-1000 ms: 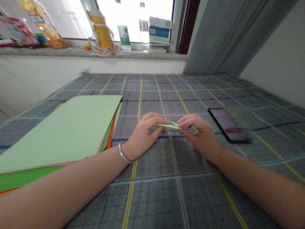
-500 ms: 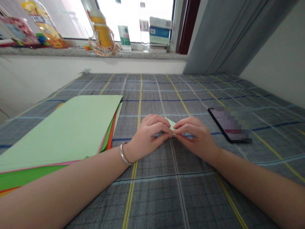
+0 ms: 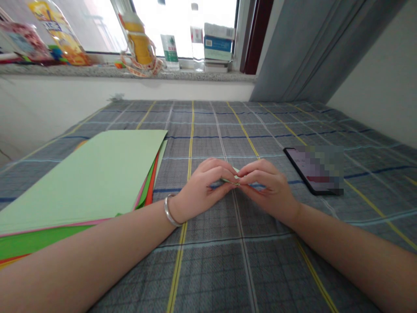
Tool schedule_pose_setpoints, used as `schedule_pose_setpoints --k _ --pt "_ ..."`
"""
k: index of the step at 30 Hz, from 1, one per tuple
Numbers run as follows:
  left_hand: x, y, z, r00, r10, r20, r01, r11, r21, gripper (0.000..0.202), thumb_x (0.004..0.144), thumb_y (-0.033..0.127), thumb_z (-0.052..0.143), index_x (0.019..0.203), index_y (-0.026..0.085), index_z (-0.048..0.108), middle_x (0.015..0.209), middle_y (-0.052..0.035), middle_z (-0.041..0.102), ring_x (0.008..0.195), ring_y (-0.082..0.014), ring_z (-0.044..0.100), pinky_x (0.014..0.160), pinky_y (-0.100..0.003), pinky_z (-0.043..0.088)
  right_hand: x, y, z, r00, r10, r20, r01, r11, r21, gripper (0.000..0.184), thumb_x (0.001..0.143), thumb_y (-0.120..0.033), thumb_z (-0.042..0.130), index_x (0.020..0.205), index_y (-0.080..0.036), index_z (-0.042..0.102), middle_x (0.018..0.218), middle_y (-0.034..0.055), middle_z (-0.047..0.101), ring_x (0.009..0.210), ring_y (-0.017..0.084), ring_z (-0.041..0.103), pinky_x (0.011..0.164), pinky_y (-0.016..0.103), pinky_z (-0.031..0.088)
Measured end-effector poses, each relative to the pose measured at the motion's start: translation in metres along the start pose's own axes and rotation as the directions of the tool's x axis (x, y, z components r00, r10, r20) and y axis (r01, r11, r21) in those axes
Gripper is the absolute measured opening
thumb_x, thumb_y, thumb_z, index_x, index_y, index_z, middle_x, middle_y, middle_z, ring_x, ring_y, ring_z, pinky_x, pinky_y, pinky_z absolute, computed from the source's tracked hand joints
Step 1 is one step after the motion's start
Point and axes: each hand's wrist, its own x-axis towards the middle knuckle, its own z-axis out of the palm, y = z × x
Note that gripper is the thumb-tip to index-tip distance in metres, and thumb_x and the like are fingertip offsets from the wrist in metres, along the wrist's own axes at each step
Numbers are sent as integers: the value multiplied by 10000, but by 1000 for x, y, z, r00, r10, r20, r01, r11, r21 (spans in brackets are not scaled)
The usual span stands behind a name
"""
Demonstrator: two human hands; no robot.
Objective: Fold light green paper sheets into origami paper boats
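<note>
Pinching green paper (image 3: 228, 180) between fingertips (image 3: 241, 173)

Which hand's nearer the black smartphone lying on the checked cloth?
Right. The right hand is left of the black smartphone, not touching it. The left hand is farther left, beyond the right hand; both pinch the folded green paper.
</note>
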Motion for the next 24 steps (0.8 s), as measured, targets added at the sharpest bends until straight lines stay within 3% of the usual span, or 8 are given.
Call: schedule_pose_setpoints --k 7,15,24 --pt "1 0 -2 999 -31 -26 31 1000 0 31 874 179 584 864 205 597 891 -18 659 899 -148 587 872 -330 453 1 3 -2 998 61 -9 -61 998 24 94 795 -152 659 801 -244 642 881 20 677 841 166 625 764 343 497" --pt "0 -6 -1 982 -92 -164 98 995 31 19 868 208 598 849 205 596 923 -30 647 945 -166 579 904 -370 444 2 6 -5 987 149 -53 -148 989 29 74 812 -206 657 771 -251 615 863 9 666 828 167 619 755 347 488" --pt "-4 -15 3 928 -268 -259 213 951 -222 12 889 203 562 879 201 554 984 -36 592 957 -150 576 892 -348 481 0 10 -5 967 231 -104 -218 968 123 62 813 -201 662 794 -240 618 886 17 645 844 163 611 736 334 498"
